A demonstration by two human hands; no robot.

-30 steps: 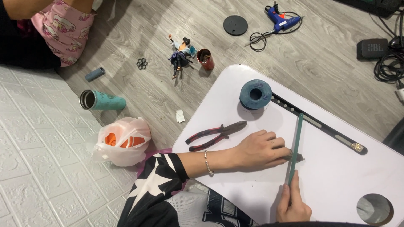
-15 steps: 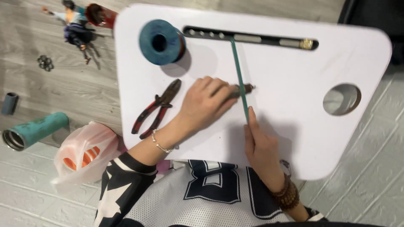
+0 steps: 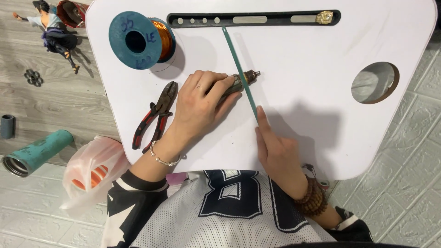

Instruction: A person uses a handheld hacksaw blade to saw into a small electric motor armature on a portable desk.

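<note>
My left hand (image 3: pixel 198 106) grips a small metal motor-like part (image 3: pixel 242 80) and presses it onto the white lap table (image 3: pixel 312 105). A thin green strip (image 3: pixel 238 69) lies across that part, running from the black slot down to my right hand (image 3: pixel 274 148). My right hand holds the strip's near end between its fingers. A blue spool of copper wire (image 3: pixel 140 40) stands at the table's far left. Red-handled pliers (image 3: pixel 155 115) lie just left of my left wrist.
A black slotted bar (image 3: pixel 257 19) runs along the table's far edge, and a round hole (image 3: pixel 375 82) sits at the right. On the floor to the left are a teal tube (image 3: pixel 33 152), a plastic bag (image 3: pixel 90 171), a figurine (image 3: pixel 55 33) and small rings (image 3: pixel 33 77).
The view has swung round and come closer over the table. Both hands keep their hold on the metal part and the green strip in all frames.
</note>
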